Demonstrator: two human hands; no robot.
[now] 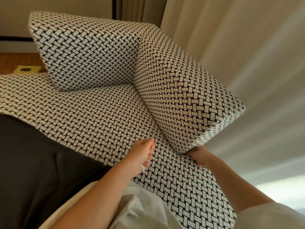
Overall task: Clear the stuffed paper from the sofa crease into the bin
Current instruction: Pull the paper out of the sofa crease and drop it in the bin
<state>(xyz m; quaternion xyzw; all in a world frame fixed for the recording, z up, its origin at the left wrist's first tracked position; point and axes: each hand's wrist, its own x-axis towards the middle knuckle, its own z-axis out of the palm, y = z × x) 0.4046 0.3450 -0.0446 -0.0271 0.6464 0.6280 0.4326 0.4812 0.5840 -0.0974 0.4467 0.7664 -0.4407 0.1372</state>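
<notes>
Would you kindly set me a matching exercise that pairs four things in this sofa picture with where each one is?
Things:
1. left hand
2. right hand
3. yellow item
4. dark cloth

Places:
A. on the wooden floor, far left
B. at the near back cushion's lower corner
C. draped over the sofa seat's left part
D. above that seat, pinching white paper scraps

Pairs: 1-D, 2-B, 3-A, 4-C.
</notes>
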